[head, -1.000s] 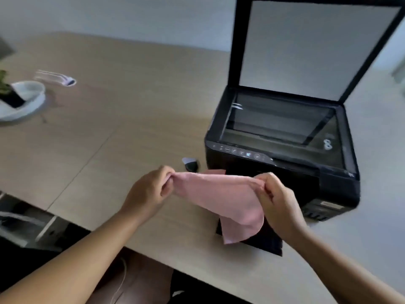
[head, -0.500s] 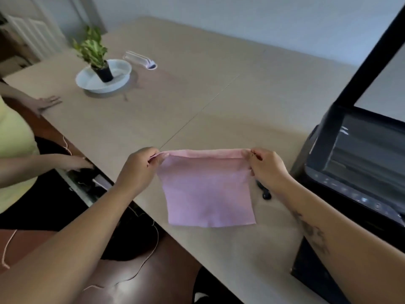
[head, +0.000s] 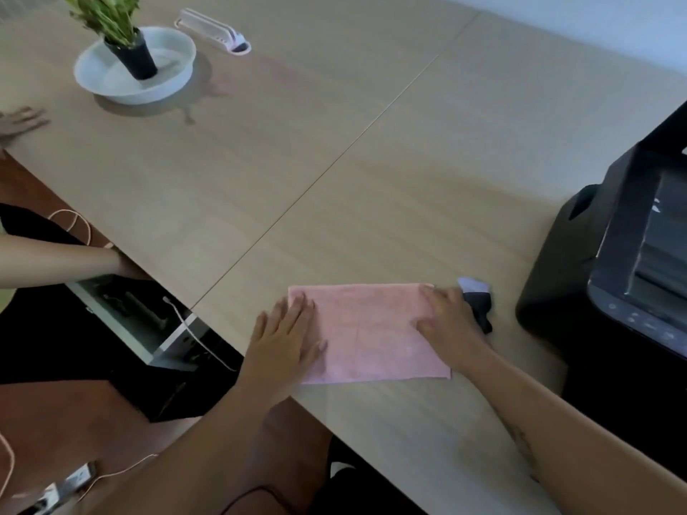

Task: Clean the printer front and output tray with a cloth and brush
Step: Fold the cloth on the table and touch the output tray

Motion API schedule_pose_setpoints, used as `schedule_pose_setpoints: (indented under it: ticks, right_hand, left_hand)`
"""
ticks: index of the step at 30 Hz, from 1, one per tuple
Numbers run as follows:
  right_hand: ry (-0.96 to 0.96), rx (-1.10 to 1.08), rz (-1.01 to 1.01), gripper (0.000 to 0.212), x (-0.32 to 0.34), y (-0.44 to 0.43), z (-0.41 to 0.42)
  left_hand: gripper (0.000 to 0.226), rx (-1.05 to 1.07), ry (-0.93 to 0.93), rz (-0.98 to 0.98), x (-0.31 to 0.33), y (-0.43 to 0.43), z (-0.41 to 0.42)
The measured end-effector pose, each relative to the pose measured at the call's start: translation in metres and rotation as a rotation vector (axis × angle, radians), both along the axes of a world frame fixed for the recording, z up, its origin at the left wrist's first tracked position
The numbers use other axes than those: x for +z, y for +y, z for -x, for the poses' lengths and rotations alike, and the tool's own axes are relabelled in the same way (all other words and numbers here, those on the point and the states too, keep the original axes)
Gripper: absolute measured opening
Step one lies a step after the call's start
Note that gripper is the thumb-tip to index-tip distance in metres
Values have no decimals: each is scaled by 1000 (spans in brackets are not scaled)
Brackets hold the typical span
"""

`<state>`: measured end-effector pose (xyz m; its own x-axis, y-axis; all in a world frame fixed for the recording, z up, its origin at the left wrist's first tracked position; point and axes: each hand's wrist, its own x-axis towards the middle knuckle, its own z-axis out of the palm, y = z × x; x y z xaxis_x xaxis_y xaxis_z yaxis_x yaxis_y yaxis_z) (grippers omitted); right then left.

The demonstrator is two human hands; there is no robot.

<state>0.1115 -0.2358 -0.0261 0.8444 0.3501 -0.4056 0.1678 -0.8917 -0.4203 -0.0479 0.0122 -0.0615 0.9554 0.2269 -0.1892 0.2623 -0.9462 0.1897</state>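
1. a white dish holding a potted plant sits on the counter at 10 o'clock.
2. the left hand lies open, palm down, fingers spread on the left edge of the pink cloth.
3. the cloth lies flat at the counter's near edge, around 6 o'clock.
4. the right hand presses open and flat on its right side.
5. the brush lies just beside that hand.
6. the black printer stands at 3 o'clock.
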Motion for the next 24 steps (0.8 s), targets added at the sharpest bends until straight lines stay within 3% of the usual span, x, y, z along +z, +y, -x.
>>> schedule_pose_setpoints:
  ticks: [3,8,12,14,16,17,20,22,24]
  right_hand:
    - [41,-74,-6,57,-6,10,-11]
    - [140,-132,60,24,5,26,-19]
    - [175,-211,-262,13,37,77,-5]
    - [370,-134,-500,17,55,108,8]
    - [529,-7,-560,32,59,125,19]
    - [502,74,-512,37,54,127,21]
    - [109,392,-135,48,28,116,27]
    - [-2,591,2,59,12,106,34]
    - [-61,685,63,67,0,99,42]
  left_hand:
    - [72,-30,0,-47,-6,7,-12]
    - [75,-80,-28,55,-10,27,-16]
    - [72,-81,-76,103,-8,41,-9]
    - [64,-48,-130,176,-2,46,-7]
    - [51,32,-257,373,8,49,-7]
    - [46,108,-321,484,14,50,-7]
    - [54,256,-369,620,21,50,-4]
    - [62,188,-338,569,20,46,-2]
    - [67,76,-226,391,13,40,-3]
